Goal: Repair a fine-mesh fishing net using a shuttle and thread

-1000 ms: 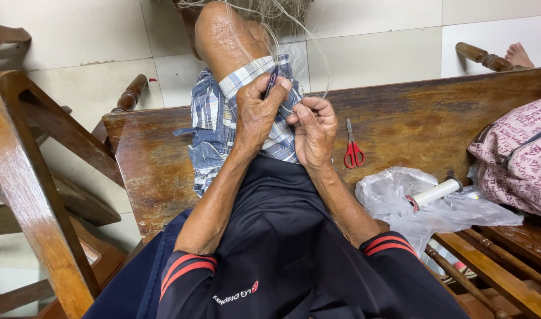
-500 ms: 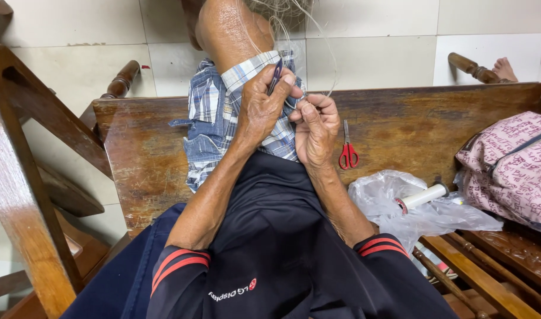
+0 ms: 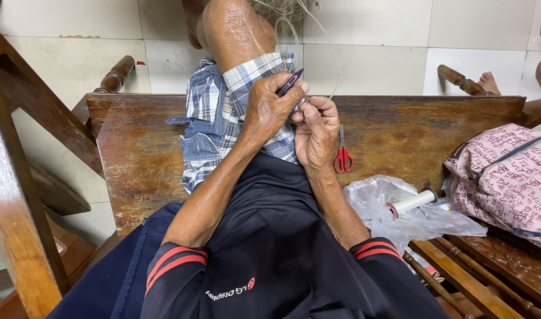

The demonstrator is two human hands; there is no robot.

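My left hand point(image 3: 270, 109) grips a dark, pointed netting needle point(image 3: 290, 82) between thumb and fingers, above my checked shorts point(image 3: 223, 115). Touching it on the right, my right hand point(image 3: 316, 133) pinches thin pale line point(image 3: 298, 106) that runs up to a tangle of fine net point(image 3: 285, 10) over my raised knee point(image 3: 232, 26). Both hands work close together above the wooden bench point(image 3: 134, 153).
Red-handled scissors point(image 3: 342, 155) lie on the bench just right of my right hand. A crumpled clear plastic bag point(image 3: 400, 218) holds a white spool point(image 3: 412, 202). A pink patterned bag point(image 3: 510, 177) sits at the right. Another person's foot point(image 3: 490, 82) shows beyond the bench; wooden chair frame point(image 3: 16, 195) stands left.
The view has shifted slightly. My left hand has lifted the needle a little higher, and the right hand's fingers have closed tighter on the line.
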